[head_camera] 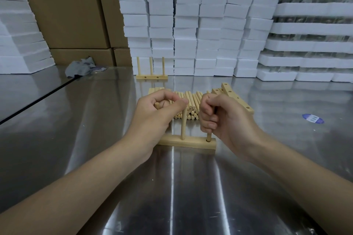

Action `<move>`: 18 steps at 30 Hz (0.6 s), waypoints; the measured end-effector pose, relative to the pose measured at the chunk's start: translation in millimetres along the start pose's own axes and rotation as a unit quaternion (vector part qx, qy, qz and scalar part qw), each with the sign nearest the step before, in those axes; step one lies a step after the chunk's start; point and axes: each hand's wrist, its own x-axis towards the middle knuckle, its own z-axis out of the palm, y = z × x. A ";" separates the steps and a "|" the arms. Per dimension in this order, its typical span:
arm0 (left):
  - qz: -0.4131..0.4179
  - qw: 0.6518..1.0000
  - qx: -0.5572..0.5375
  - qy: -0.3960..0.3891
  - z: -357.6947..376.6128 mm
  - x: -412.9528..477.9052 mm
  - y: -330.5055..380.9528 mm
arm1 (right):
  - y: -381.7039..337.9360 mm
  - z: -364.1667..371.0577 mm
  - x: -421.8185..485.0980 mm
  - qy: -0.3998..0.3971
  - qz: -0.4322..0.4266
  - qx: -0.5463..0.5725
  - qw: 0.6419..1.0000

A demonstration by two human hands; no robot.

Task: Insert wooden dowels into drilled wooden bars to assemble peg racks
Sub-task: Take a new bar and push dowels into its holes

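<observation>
Steel tabletop [57,120] filled my view. At far left rose foam slabs [19,44], then closed cartons [72,15] whose contents I could not see, with a crumpled grey rag [80,67] below. A finished peg rack [151,77] stood against stacked foam blocks [191,25]. My left hand [152,114] was curled round the left dowel [157,105], hiding its lower end and the near bar [189,142] there. The middle dowel [183,126] stood in that bar, blocking part of the dowel pile [191,101]. My right hand [219,118] was fisted round the right dowel [209,137], seated in the bar. Spare bars [236,99] and a blue sticker [313,118] lay rightward.
</observation>
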 end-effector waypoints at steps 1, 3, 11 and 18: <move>0.000 1.000 0.001 -0.002 0.2 -0.2 0.2 | -0.3 0.7 -0.3 0.000 -0.002 -0.002 1.000; 0.000 1.000 0.000 -0.003 0.7 -0.5 0.1 | -0.4 0.7 -0.3 -0.002 -0.007 -0.006 1.000; -0.003 1.000 0.000 -0.008 0.9 -0.9 1.2 | 5.3 0.0 0.6 -0.023 0.003 0.003 1.000; -0.013 1.000 -0.001 -0.011 1.1 -1.5 2.3 | 6.7 -2.9 2.5 -0.026 0.005 0.018 0.999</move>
